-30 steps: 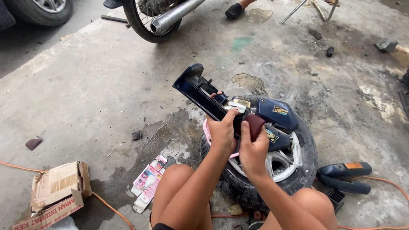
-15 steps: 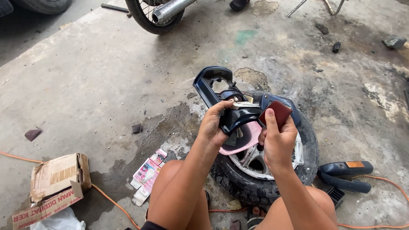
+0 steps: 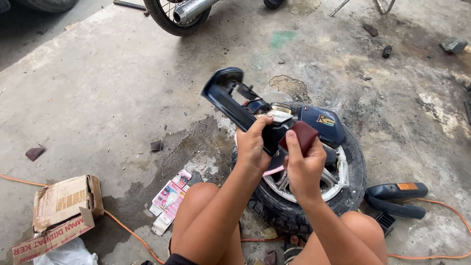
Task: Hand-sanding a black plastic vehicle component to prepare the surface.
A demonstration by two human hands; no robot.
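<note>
- Since half a second ago the dark blue plastic panel (image 3: 255, 110) has swung: its looped end, which stood nearly upright above the wheel, now leans up and to the left, and its long edge faces the camera.
- Left hand (image 3: 253, 147) has a closed grip around the middle of the panel, thumb on the near side and fingers wrapped behind, so the piece is propped in the air, not lying on the floor. Judging by the pose, this hand acts as the clamp that keeps the work steady.
- Right hand (image 3: 304, 164) pinches a folded piece of reddish-brown sandpaper (image 3: 300, 136) between thumb and fingers, grip closed on it, with the sheet pressed flat against the panel's edge just beside the left hand. Folding seems to give it a firm pad to rub with.
- Wider end of the panel rests near or on the small wheel with its tyre (image 3: 314, 196), which lies flat on the concrete floor (image 3: 122, 98) between the person's knees and appears to serve as a low rest; whether they touch cannot be told.
- Another dark blue part with an orange strip (image 3: 396, 198) lies just right of the tyre, next to an orange cable (image 3: 441, 216).
- A torn cardboard box (image 3: 61, 208) and a pink blister pack (image 3: 169, 196) sit at the left, within reach but apart from the work.
</note>
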